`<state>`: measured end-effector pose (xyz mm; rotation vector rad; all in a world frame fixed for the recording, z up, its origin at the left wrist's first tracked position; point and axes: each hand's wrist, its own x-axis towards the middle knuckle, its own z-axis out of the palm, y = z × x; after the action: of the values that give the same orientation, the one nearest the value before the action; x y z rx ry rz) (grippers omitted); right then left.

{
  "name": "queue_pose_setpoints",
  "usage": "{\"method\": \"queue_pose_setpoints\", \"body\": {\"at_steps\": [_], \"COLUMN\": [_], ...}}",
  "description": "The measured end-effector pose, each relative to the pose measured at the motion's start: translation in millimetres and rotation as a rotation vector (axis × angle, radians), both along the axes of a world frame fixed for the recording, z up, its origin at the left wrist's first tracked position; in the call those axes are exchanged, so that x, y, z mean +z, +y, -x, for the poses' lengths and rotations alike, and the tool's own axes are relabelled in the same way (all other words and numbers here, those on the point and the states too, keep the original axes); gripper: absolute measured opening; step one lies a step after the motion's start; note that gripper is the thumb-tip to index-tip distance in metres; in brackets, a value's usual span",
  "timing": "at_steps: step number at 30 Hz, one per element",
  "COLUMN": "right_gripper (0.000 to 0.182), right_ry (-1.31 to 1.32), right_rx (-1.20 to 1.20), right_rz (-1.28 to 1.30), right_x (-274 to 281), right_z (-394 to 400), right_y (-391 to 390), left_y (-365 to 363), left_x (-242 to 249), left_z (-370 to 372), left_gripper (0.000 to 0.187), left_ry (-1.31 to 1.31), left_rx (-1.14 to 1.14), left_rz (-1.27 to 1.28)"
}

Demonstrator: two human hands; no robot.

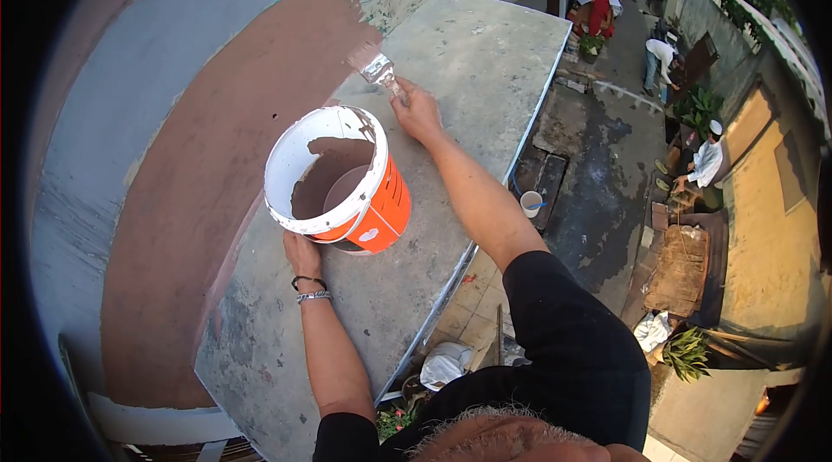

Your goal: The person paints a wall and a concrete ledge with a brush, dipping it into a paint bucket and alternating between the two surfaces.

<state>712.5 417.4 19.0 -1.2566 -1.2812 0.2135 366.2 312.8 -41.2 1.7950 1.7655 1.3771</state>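
Note:
My right hand [418, 112] grips the handle of a paintbrush [378, 69], whose bristles are at the wall near the edge of the brown paint [234, 133]. An orange and white bucket [381, 211] with brown paint inside stands tilted in view on the grey concrete ledge [485, 55]. My left hand [302, 256] is closed at the near lower side of the bucket, its fingertips partly hidden beneath it. A dark bracelet and a silver one circle the left wrist.
The ledge's outer edge drops to an alley [598, 193] far below. Down there are a white pail [531, 204], a bending person [660, 59], a seated person in white [706, 163] and plants [686, 354]. Grey wall surface [104, 141] borders the brown paint.

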Motion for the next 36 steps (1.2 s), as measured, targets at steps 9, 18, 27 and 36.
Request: {"method": "queue_pose_setpoints", "body": {"at_steps": [9,18,27,36], "right_gripper": [0.034,0.035,0.037,0.039], "right_ry": [0.009,-0.006,0.067,0.151], "right_rx": [0.006,0.001,0.043,0.076], "right_rz": [0.006,-0.015,0.014,-0.230], "right_x": [2,2,0,3], "right_z": [-2,0,-4,0], "right_y": [-3,-1,2,1], "left_y": [5,-29,-18,-21], "left_x": [1,54,44,48], "left_z": [-4,-38,-30,-32], "left_gripper": [0.054,0.051,0.053,0.056], "left_ry": [-0.110,0.180,0.177,0.126], "left_rx": [-0.090,0.053,0.033,0.000], "left_rz": [-0.067,-0.070,-0.033,-0.055]}}
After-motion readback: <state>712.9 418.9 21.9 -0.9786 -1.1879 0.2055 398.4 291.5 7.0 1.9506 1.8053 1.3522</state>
